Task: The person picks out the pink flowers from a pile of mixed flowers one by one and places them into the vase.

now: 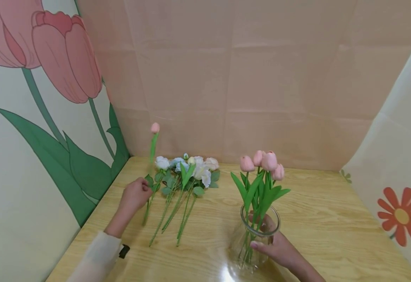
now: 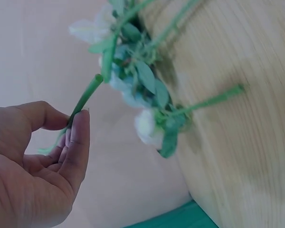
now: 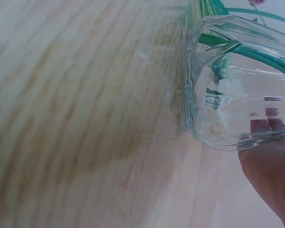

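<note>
My left hand (image 1: pixel 136 192) pinches the green stem (image 2: pixel 88 95) of a pink tulip (image 1: pixel 155 128) between thumb and fingers. The tulip stands upright above the table's left side, and the cut end of its stem shows in the left wrist view. On the right, my right hand (image 1: pixel 281 250) grips a clear glass vase (image 1: pixel 260 234) round its side, with fingers showing through the glass. Several pink tulips (image 1: pixel 269 161) with green leaves stand in the vase, their stems reaching down inside it. In the right wrist view the vase's base (image 3: pixel 190 95) is close to the wood surface.
Several artificial flowers lie side by side left of the middle, heads toward the back: a white rose (image 1: pixel 162 162), pale blue blooms (image 1: pixel 181 165) and a cream-pink flower (image 1: pixel 211 163). Their stems point toward me over the wooden table (image 1: pixel 205 219). A brown backdrop (image 1: pixel 226 78) stands behind.
</note>
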The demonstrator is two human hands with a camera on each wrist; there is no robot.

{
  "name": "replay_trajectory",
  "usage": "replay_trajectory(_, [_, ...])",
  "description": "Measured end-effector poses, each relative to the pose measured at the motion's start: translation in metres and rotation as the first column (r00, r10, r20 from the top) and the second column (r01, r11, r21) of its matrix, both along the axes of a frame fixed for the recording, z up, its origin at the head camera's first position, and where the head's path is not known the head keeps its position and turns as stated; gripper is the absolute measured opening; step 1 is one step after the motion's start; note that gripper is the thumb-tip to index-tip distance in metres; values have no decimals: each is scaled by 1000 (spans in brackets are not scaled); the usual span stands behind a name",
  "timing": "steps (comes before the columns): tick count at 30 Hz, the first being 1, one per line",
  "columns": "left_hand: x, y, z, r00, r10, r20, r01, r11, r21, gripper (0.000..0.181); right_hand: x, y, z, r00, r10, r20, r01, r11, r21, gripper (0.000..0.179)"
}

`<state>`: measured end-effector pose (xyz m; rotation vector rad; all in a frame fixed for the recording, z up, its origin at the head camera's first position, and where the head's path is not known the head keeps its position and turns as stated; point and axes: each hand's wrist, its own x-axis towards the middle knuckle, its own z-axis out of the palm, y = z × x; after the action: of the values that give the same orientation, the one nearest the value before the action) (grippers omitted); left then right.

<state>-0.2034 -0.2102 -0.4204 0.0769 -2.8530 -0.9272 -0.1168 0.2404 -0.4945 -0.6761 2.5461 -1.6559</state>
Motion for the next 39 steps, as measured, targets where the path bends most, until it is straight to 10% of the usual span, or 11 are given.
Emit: replay_trajectory(39, [38, 81, 33, 969, -129, -211, 162, 975, 151, 15, 2, -1, 5, 1000, 2, 30, -2, 1000, -2, 78])
